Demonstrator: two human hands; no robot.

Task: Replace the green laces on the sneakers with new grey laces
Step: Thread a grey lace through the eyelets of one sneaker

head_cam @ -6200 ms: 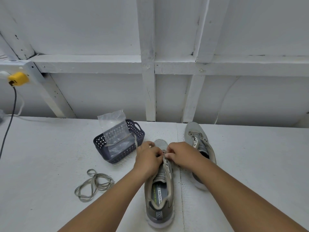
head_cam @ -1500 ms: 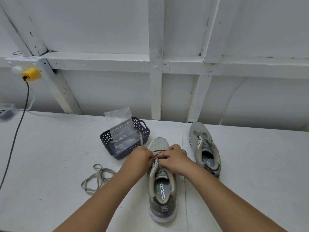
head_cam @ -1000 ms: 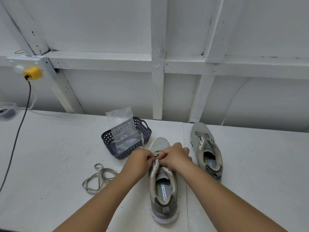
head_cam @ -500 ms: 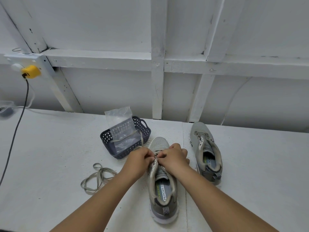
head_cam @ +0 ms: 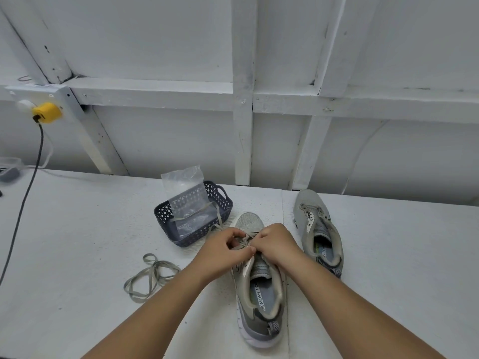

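A grey sneaker [head_cam: 259, 301] stands in front of me, toe pointing away. My left hand [head_cam: 223, 248] and my right hand [head_cam: 276, 242] meet over its front eyelets, each pinching the lace [head_cam: 243, 243] threaded there. One end of that lace trails left over the dark basket [head_cam: 166, 216]. The second sneaker [head_cam: 318, 229] stands to the right with no lace in its eyelets. A loose coiled lace [head_cam: 150, 275] lies on the table to the left.
The dark perforated basket holds a clear plastic bag [head_cam: 185, 190]. A yellow plug [head_cam: 46, 112] with a black cable [head_cam: 23, 203] hangs at the far left. A white framed wall rises behind the white table [head_cam: 77, 242].
My hands have stayed at the front eyelets, working the lace with small finger movements. The view has shifted slightly; the shoes, basket and loose lace lie where they were.
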